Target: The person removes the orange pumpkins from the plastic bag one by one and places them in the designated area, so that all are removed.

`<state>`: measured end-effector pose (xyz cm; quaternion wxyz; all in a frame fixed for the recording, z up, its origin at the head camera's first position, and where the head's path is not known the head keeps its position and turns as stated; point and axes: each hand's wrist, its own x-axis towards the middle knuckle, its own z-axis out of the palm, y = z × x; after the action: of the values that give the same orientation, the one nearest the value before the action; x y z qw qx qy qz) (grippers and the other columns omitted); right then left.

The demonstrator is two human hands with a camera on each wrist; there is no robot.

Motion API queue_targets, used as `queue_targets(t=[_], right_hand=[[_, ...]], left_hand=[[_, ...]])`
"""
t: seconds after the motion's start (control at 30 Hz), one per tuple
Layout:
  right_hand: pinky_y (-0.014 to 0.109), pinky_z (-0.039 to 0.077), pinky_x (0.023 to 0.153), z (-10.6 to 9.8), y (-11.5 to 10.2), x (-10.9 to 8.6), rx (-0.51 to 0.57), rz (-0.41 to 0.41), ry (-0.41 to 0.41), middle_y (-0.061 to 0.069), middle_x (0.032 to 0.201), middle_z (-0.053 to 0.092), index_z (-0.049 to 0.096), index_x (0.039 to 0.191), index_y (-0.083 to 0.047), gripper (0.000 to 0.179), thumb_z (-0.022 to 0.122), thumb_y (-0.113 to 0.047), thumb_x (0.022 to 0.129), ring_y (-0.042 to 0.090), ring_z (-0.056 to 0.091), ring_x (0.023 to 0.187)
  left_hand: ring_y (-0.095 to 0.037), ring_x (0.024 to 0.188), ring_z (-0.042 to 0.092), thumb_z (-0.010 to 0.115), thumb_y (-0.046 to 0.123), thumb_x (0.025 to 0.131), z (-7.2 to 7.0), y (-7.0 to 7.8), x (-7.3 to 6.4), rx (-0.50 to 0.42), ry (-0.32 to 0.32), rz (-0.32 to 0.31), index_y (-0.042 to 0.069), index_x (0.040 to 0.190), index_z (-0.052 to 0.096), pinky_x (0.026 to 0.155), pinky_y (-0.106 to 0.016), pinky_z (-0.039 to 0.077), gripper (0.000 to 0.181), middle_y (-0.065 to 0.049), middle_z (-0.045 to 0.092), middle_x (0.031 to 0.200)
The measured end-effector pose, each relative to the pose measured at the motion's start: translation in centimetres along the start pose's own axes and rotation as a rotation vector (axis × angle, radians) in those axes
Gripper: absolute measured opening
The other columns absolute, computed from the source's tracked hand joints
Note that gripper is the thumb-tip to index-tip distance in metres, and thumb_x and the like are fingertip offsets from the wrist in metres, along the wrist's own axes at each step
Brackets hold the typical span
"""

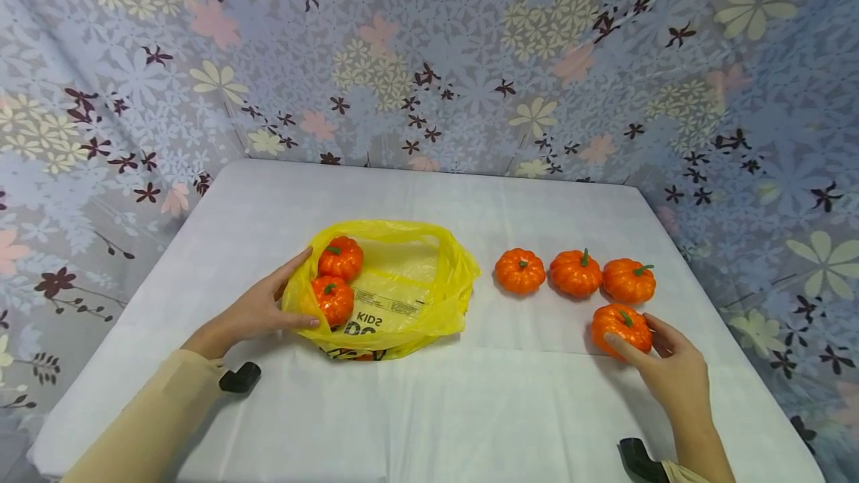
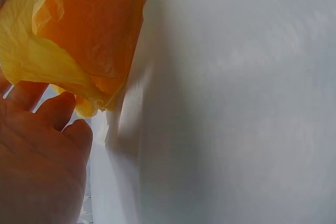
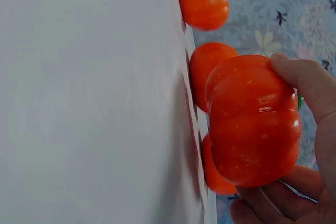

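Note:
A yellow plastic bag [image 1: 459, 274] lies with its mouth spread wide at the left middle of the table; two orange toy pumpkins [image 1: 340, 258] sit inside its left end. My left hand [image 1: 258, 308] holds that end of the bag, thumb at the front rim and fingers around the outer side. In the left wrist view, bent fingers [image 2: 58, 111] lie against the plastic. At the right, my right hand [image 1: 678, 367] grips another orange pumpkin [image 3: 254, 124] with a green stem, thumb on one side and fingers on the other. That pumpkin is raised above the table.
Three more pumpkins stand in a row right of the bag: a left one [image 1: 520, 271], a middle one [image 1: 576, 273] and a right one [image 1: 628, 281], just behind the held one. White cloth [image 1: 496, 416] covers the table. A flowered curtain [image 1: 429, 58] hangs behind it.

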<state>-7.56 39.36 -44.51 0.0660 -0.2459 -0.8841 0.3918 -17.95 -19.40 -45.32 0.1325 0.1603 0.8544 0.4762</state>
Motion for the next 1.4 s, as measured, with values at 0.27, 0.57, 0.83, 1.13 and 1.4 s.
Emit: queue_targets(t=[0.27,0.57,0.83,1.13,1.4], right_hand=[[0.057,0.037,0.11,-1.1,1.3,0.8,-0.028,0.067,0.036,0.027,0.15,0.044,0.039,0.154,-0.001,0.096,0.078,-0.055,0.084,0.045,0.043,0.135],[0.061,0.036,0.109,-2.1,1.5,1.6,-0.092,0.164,-0.022,0.032,0.153,0.034,0.029,0.157,0.001,0.113,0.069,-0.071,0.08,0.051,0.035,0.138],[0.063,0.034,0.109,-1.9,1.0,1.6,-0.08,0.184,-0.037,0.031,0.158,0.026,0.021,0.159,-0.001,0.113,0.069,-0.068,0.083,0.052,0.03,0.14],[0.055,0.026,0.116,-2.9,-0.8,1.0,-0.036,0.038,0.112,0.021,0.162,0.026,0.023,0.159,-0.002,0.099,0.074,-0.049,0.088,0.042,0.027,0.146],[0.056,0.034,0.11,-3.3,-3.7,0.7,0.015,-0.017,0.133,0.013,0.164,0.022,0.027,0.161,-0.013,0.099,0.08,-0.047,0.085,0.039,0.03,0.146]], left_hand=[[-0.039,0.151,0.012,0.089,0.032,0.078,0.0,0.1,0.0,0.011,0.0,-0.001,0.028,0.164,0.013,0.117,-0.065,0.015,0.114,-0.011,0.012,0.167],[-0.04,0.151,0.012,0.089,0.031,0.077,0.1,-0.1,0.0,0.009,0.0,0.002,0.028,0.164,0.013,0.117,-0.063,0.016,0.115,-0.013,0.012,0.167],[-0.04,0.151,0.011,0.089,0.034,0.078,0.1,0.0,0.0,0.015,-0.003,-0.013,0.028,0.164,0.012,0.117,-0.064,0.016,0.115,-0.011,0.011,0.168],[-0.04,0.151,0.011,0.089,0.034,0.078,0.1,-0.1,0.0,0.013,-0.005,-0.011,0.027,0.164,0.013,0.117,-0.065,0.015,0.114,-0.011,0.011,0.168],[-0.041,0.151,0.01,0.089,0.033,0.078,0.1,-0.2,0.0,-0.017,-0.005,-0.021,0.028,0.164,0.013,0.117,-0.065,0.013,0.115,-0.012,0.01,0.168]])
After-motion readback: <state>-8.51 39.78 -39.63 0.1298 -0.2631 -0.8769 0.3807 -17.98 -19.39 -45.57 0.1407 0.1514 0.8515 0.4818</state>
